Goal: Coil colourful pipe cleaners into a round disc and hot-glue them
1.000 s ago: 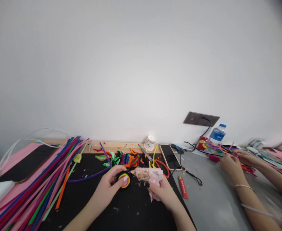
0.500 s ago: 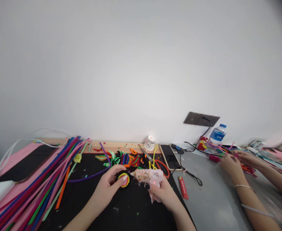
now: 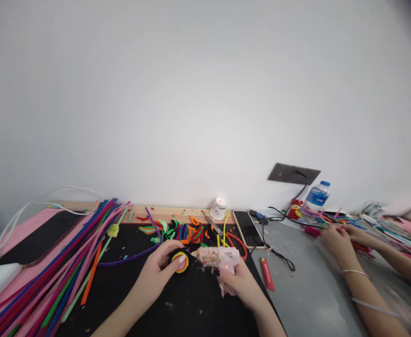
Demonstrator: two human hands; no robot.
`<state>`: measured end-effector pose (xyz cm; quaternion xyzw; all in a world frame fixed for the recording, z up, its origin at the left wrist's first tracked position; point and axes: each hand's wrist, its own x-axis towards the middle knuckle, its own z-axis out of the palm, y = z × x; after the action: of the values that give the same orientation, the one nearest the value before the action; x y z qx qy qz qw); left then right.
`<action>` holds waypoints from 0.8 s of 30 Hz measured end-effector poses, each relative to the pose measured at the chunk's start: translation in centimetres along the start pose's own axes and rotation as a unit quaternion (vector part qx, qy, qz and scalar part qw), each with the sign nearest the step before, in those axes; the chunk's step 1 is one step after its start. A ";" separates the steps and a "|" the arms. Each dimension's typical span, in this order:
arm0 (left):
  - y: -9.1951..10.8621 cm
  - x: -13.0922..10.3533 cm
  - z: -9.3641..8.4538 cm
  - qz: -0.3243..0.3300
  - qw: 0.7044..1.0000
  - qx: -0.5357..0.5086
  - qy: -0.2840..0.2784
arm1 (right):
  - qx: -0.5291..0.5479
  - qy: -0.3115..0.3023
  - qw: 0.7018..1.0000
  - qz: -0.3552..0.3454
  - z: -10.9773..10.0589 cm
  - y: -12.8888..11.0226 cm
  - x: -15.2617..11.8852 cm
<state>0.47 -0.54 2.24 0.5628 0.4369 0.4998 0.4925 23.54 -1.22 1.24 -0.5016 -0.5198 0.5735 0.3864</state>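
Observation:
My left hand (image 3: pixel 163 264) pinches a small round coil of pipe cleaner (image 3: pixel 182 263), yellow and red-pink with a black outer ring, just above the black mat (image 3: pixel 177 309). In my right hand (image 3: pixel 238 281) is a pale pink glue gun (image 3: pixel 216 257), its front crusted with bits of colour and a small red light lit on its body. The nozzle points left, close to the coil's right edge; whether it touches I cannot tell. Beyond my hands lies a heap of bent pipe-cleaner pieces (image 3: pixel 187 232) in green, orange, red and blue.
A bundle of long pipe cleaners (image 3: pixel 82 262) covers the left side. Scissors (image 3: pixel 214 224), a white paper cup (image 3: pixel 218 209), a phone (image 3: pixel 248 229) and a red packet (image 3: pixel 267 274) lie behind and right. A co-worker's hands (image 3: pixel 342 238) work at far right, near a water bottle (image 3: pixel 317 197).
The glue gun has shifted very slightly to the right. My left hand and the coil stay in place. The co-worker's hands have moved a little.

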 end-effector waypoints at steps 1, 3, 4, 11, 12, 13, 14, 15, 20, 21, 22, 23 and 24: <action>0.0 0.0 0.0 0.001 1.000 0.000 0.001 | 0.000 -0.006 1.000 0.002 -0.1 0.0 0.0; -0.1 0.0 0.0 0.003 1.000 0.000 0.001 | -0.002 -0.015 1.000 0.005 -0.1 0.1 0.0; -0.1 0.0 0.0 0.003 1.000 0.000 0.001 | -0.004 -0.015 1.000 0.007 -0.1 0.1 0.0; -0.1 -0.2 0.0 -0.001 1.000 -0.001 0.006 | 0.003 0.007 1.000 -0.005 0.1 -0.2 -0.2; 0.0 -0.2 0.0 -0.004 1.000 -0.001 0.006 | 0.001 0.007 1.000 -0.005 0.1 -0.3 -0.2; 0.0 -0.2 0.0 -0.006 1.000 0.000 0.007 | -0.001 0.004 1.000 -0.005 0.2 -0.4 -0.2; 0.1 -0.2 0.0 -0.007 1.000 0.001 0.007 | -0.005 -0.002 1.000 -0.006 0.2 -0.5 -0.2; 0.2 -0.2 0.0 -0.006 1.000 0.003 0.009 | -0.010 -0.012 1.000 -0.006 0.2 -0.6 -0.3; 0.0 -0.1 0.0 0.002 1.000 0.014 0.009 | -0.016 -0.018 1.000 -0.001 0.1 -0.2 -0.1; 0.0 -0.2 0.0 0.001 1.000 0.014 0.009 | -0.011 -0.004 1.000 0.000 0.1 -0.1 -0.1; -0.1 -0.2 0.0 0.000 1.000 0.013 0.008 | -0.006 0.012 1.000 -0.001 0.2 0.0 0.0; -0.1 -0.2 0.0 0.000 1.000 0.012 0.007 | -0.002 0.024 1.000 -0.003 0.2 0.0 0.0; -0.2 -0.2 0.0 0.000 1.000 0.011 0.004 | 0.001 0.029 1.000 -0.005 0.2 0.0 0.0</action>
<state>0.44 -0.74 2.04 0.5661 0.4449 0.4970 0.4845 23.31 -1.26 1.26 -0.5147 -0.5108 0.5571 0.4046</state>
